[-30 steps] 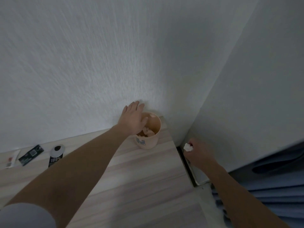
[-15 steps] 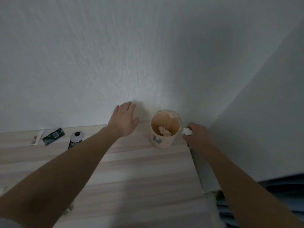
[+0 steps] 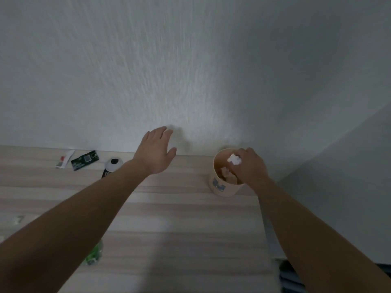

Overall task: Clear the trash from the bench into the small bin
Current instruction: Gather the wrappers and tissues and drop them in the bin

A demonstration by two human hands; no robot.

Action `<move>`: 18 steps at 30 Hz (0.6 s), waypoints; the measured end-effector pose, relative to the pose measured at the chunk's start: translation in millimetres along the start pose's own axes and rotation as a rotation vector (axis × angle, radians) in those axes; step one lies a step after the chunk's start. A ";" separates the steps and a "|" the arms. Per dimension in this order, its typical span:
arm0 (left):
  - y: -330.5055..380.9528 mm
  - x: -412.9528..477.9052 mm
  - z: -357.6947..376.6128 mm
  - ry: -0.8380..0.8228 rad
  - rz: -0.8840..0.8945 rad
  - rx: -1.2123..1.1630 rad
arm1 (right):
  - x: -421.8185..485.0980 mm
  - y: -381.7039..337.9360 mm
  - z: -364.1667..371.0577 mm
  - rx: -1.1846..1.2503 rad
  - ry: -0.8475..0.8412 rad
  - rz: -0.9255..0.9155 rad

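A small beige bin (image 3: 221,188) with a blue print stands on the wooden bench (image 3: 173,229) near its right end, by the wall. Crumpled scraps lie inside it. My right hand (image 3: 249,166) is over the bin's mouth and pinches a crumpled white paper wad (image 3: 234,160). My left hand (image 3: 155,152) hovers flat with straight fingers above the bench's back edge, left of the bin, holding nothing. A green crumpled wrapper (image 3: 94,255) lies under my left forearm, partly hidden.
Along the wall at the back left lie a small white tube (image 3: 64,159), a dark green packet (image 3: 85,160) and a black-and-white tube (image 3: 111,166). A pale scrap (image 3: 18,219) lies at the far left. The bench ends at the right beside a grey panel.
My right hand carried the paper wad from beside the bench's right edge up over the bin's mouth. My left hand moved left away from the bin. The camera turned left.
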State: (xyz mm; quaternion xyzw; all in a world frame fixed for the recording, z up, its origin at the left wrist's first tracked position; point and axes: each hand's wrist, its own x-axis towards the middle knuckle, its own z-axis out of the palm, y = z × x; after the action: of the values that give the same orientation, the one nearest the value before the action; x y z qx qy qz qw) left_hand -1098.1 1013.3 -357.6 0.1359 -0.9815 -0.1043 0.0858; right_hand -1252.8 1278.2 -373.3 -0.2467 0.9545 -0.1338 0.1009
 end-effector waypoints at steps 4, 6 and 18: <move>-7.9 1.3 5.1 0.007 -0.013 -0.001 | 11.0 -4.0 11.1 -0.050 -0.015 -0.054; -10.0 2.9 8.7 -0.005 -0.021 -0.002 | 14.8 -6.0 13.9 -0.052 -0.009 -0.062; 1.3 10.1 20.9 -0.048 -0.009 -0.004 | 5.4 3.4 -0.9 -0.099 0.082 -0.102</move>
State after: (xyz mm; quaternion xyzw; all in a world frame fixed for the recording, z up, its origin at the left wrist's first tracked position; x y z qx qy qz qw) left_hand -1112.1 1015.4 -376.0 0.1374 -0.9825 -0.1098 0.0621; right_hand -1259.2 1278.5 -374.2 -0.2941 0.9495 -0.1013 0.0424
